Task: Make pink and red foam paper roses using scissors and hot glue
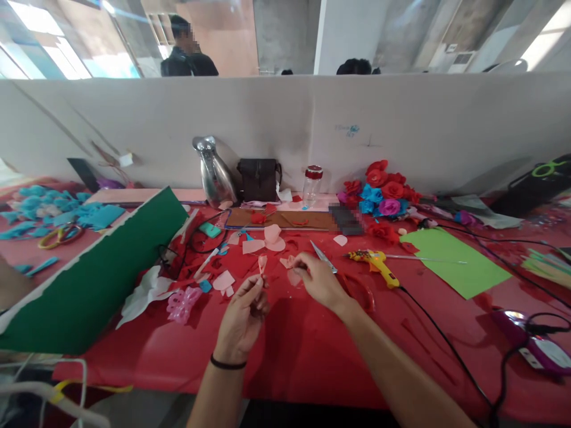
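Note:
Between the thumb and fingers of my left hand [243, 312] is the base of a small pink paper flower bud [263, 263], held upright. My right hand [320, 282], to its right, pinches a pink paper petal [288, 261]; the fingertips partly hide it. Bud and petal are apart. Loose pink petals [273, 235] lie on the red table just beyond my hands. Scissors [324, 257] rest by my right hand, their red handles partly behind the wrist. A yellow glue gun [377, 266] lies further right.
A green board [102, 273] stands on the left. At the back are a steel jug [216, 175], a dark bag [259, 178], a glass jar [311, 189] and a bunch of paper roses [383, 193]. A black cord [439, 339] runs along the right, near a purple power strip [533, 345].

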The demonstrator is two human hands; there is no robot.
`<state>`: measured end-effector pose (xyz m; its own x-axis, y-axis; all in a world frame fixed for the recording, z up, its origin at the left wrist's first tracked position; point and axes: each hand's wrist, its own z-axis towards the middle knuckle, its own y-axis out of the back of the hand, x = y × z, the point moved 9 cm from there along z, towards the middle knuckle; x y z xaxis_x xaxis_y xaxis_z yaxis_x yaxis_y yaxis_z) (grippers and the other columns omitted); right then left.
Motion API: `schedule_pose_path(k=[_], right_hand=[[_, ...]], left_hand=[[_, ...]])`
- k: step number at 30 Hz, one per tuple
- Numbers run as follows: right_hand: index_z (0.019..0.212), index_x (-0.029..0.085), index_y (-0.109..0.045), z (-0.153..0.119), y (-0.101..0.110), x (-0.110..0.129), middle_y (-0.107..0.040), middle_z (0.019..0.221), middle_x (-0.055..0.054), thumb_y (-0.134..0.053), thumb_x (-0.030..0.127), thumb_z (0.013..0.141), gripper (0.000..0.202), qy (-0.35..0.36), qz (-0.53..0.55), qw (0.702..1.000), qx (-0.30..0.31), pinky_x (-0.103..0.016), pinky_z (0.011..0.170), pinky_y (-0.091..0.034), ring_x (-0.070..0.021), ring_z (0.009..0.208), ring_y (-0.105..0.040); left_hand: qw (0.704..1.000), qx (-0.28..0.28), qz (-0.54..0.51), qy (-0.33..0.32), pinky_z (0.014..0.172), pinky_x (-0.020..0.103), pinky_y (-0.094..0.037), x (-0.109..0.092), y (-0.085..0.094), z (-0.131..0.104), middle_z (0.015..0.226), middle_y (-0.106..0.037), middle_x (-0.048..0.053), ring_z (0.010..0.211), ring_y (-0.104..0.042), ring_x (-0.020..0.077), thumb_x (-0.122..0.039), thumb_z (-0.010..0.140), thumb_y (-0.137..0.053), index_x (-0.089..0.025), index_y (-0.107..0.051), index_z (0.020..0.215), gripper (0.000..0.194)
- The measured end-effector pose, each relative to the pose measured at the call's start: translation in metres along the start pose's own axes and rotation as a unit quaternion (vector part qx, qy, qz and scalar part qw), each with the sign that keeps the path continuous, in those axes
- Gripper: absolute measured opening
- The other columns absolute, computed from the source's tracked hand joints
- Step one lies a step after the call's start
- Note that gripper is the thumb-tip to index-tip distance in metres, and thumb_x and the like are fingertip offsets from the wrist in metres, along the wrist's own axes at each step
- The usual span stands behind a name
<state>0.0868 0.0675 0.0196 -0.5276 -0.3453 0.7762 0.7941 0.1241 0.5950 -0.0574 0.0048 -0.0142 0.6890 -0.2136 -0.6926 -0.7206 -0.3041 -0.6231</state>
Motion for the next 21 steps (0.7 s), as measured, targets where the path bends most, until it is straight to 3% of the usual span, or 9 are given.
schedule_pose_path(k=[2,4,8,11,15,21], right_hand=[[0.081,0.018,-0.060,-0.014,0.015,-0.006,-0.064,0.073,-0.001,-0.058,0.020,0.079,0.003,-0.061,0.213,0.972,-0.074,-0.027,0.065,-0.044,-0.0143,0.067,-0.058],[0.083,0.019,-0.062,-0.027,0.018,-0.005,-0.065,0.072,0.000,-0.067,0.027,0.072,0.014,-0.099,0.358,0.922,-0.113,-0.026,0.063,-0.044,-0.0129,0.065,-0.057],[0.074,0.019,-0.065,-0.040,0.018,0.003,-0.065,0.068,0.002,-0.075,0.028,0.062,0.018,-0.134,0.496,0.838,-0.185,-0.024,0.062,-0.043,-0.0101,0.060,-0.054],[0.072,0.019,-0.064,-0.044,0.016,0.001,-0.064,0.069,0.002,-0.075,0.031,0.063,0.018,-0.138,0.538,0.795,-0.246,-0.024,0.065,-0.044,-0.0112,0.066,-0.055],[0.074,0.019,-0.062,-0.046,0.011,-0.002,-0.060,0.069,0.002,-0.072,0.033,0.067,0.019,-0.138,0.525,0.788,-0.290,-0.023,0.062,-0.043,-0.0106,0.064,-0.053],[0.081,0.018,-0.059,-0.050,0.015,-0.005,-0.060,0.074,0.000,-0.066,0.036,0.073,0.021,-0.112,0.446,0.825,-0.330,-0.024,0.061,-0.046,-0.0121,0.067,-0.054]], left_hand=[[1.000,0.011,0.006,0.000,0.041,0.015,-0.028,0.005,-0.009,0.000,0.064,-0.053,-0.005,0.045,-0.035,0.0016,-0.020,0.056,-0.079,-0.014,-0.059,0.074,0.028],[1.000,0.016,0.008,0.005,0.042,0.015,-0.028,0.011,-0.018,0.000,0.065,-0.053,-0.004,0.045,-0.035,0.0014,-0.021,0.056,-0.079,-0.014,-0.059,0.075,0.028],[0.999,0.034,0.000,0.020,0.042,0.015,-0.028,0.026,-0.039,-0.004,0.059,-0.049,-0.006,0.044,-0.034,0.0017,-0.023,0.056,-0.079,-0.015,-0.058,0.076,0.030],[0.998,0.050,-0.002,0.025,0.042,0.015,-0.027,0.035,-0.051,-0.006,0.058,-0.050,-0.006,0.044,-0.033,0.0018,-0.023,0.057,-0.079,-0.015,-0.057,0.074,0.029],[0.998,0.050,-0.010,0.026,0.042,0.015,-0.028,0.042,-0.056,-0.006,0.058,-0.049,-0.006,0.044,-0.035,0.0019,-0.023,0.056,-0.079,-0.015,-0.056,0.071,0.029],[0.998,0.062,0.004,0.031,0.043,0.016,-0.029,0.045,-0.060,-0.008,0.060,-0.049,-0.007,0.044,-0.035,0.0012,-0.025,0.058,-0.078,-0.016,-0.057,0.075,0.029]])
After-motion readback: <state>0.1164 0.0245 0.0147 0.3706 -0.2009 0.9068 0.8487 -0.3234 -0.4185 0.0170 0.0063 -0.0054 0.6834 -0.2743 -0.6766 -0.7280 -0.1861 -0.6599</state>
